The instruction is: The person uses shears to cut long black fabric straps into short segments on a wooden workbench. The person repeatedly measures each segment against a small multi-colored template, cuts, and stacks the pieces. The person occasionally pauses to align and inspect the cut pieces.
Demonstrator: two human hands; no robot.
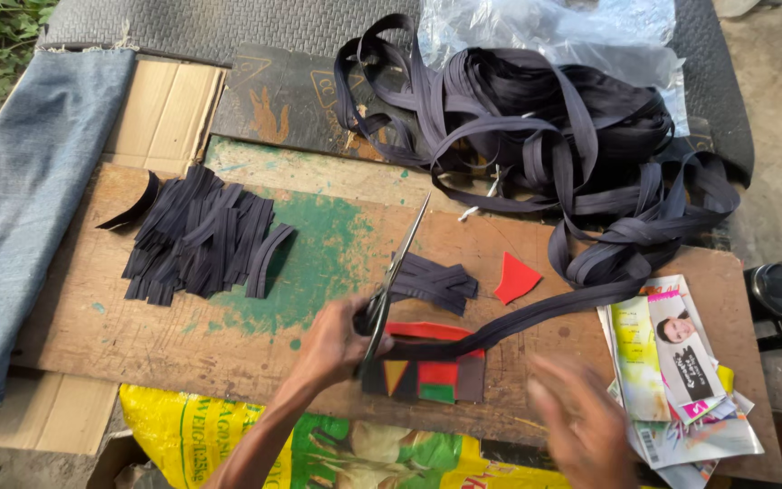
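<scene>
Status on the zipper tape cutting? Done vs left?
Done: a pile of cut strips at left, a few more beside the scissors. In hand: left hand holds the scissors at the tape end; right hand is blurred. Left: the big tangle of uncut tape.

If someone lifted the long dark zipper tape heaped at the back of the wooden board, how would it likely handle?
The long dark zipper tape would probably hang limp: it lies in loose loops and folds. It looks light, thin and flat. The tangled heap might drag along, snagging the clear plastic bag behind.

Shiny metal scissors [397, 272], matt cloth strap [536, 312], rough wooden board [183, 335].
</scene>
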